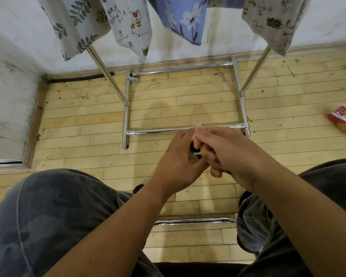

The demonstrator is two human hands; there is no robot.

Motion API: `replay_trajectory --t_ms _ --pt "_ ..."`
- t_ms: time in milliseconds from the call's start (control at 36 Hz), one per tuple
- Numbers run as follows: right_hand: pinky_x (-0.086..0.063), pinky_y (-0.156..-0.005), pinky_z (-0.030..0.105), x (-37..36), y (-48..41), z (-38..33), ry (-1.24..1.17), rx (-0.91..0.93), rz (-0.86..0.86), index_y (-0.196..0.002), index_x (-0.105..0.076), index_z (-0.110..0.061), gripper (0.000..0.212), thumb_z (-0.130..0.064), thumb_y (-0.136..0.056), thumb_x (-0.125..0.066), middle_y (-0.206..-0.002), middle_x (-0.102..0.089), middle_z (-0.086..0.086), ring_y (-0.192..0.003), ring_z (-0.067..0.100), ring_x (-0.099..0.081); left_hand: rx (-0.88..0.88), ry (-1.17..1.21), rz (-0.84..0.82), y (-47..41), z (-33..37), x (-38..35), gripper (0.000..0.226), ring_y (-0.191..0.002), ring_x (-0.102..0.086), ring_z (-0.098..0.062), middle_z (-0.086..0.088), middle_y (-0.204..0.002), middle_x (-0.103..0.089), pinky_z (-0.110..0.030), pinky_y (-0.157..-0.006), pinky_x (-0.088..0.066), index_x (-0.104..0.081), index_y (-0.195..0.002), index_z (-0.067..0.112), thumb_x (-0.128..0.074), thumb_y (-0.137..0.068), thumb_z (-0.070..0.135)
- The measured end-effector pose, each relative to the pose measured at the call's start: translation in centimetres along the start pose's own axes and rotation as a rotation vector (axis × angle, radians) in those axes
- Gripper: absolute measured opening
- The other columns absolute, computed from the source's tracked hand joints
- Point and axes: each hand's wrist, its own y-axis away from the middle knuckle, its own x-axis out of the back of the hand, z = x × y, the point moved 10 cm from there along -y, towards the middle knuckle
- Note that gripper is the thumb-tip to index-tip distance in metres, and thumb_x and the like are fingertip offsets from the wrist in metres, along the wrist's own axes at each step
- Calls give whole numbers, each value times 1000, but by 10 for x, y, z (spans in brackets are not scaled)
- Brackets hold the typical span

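The left hand (175,164) curls round a small brownish object (193,157), held above the wooden floor (84,136). The right hand (230,154) pinches a whitish scrap (198,127) on it. This looks like mid-peeling, and next comes a steady pull away.

**A:** What sort of place are we in?

**B:** We seem to be in a home, in the corner of a plain room used for drying laundry. We look down on a pale wood-plank floor (188,100). It meets scuffed white walls (12,92) along a wooden skirting board (33,124).

**A:** What tells us it's laundry?

**B:** A chrome drying rack (126,108) stands on the planks near the wall, with printed cloths hanging over it. We see a leaf-print cloth (76,23), a cartoon-cat cloth (128,23), a blue floral cloth (180,17) and a beige cloth (272,21). A crumpled red-and-yellow wrapper (342,120) lies on the floor, which is speckled with small debris.
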Motion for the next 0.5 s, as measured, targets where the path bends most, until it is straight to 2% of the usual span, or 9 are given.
replay_trajectory --t_ms 111,222,306,389,500 --pt "-38 -48 27 -5 -1 -1 26 32 -2 -88 -65 -9 41 -37 -109 -45 -65 -52 3 -48 15 -40 -72 -94 2 -2 4 -2 17 -103 -54 -12 13 -100 -56 -30 -94 -46 -52 -100 29 -60 -86 36" --pt "-35 -46 28 -12 0 -3 5 33 -38 -84 -63 -14 41 -39 -109 -43 -58 -41 -1 -46 12 -33 -116 -22 67 -2 13 7 18 -94 -58 -14 8 -94 -57 -26 -84 -49 -49 -96 33 -64 -86 27" --pt "-37 -49 31 -15 -1 -5 43 49 -40 -80 -62 -18 43 -42 -109 -42 -53 -35 -5 -45 11 -31 -111 49 54 -4 15 5 6 -85 -63 -21 3 -84 -62 -41 -76 -53 -55 -90 23 -60 -87 24" --pt "-39 -50 32 -17 0 -6 45 45 -52 -79 -61 -17 44 -43 -109 -42 -50 -35 -5 -43 11 -32 -63 50 50 -5 4 5 21 -87 -65 -20 2 -94 -62 -43 -74 -55 -55 -104 20 -63 -88 29" --pt "-41 -51 32 -17 0 -7 41 43 -44 -79 -61 -16 45 -42 -109 -41 -47 -37 -6 -40 10 -33 -24 14 40 -1 -3 7 48 -100 -64 -7 18 -114 -57 -30 -82 -56 -40 -126 39 -69 -90 27"
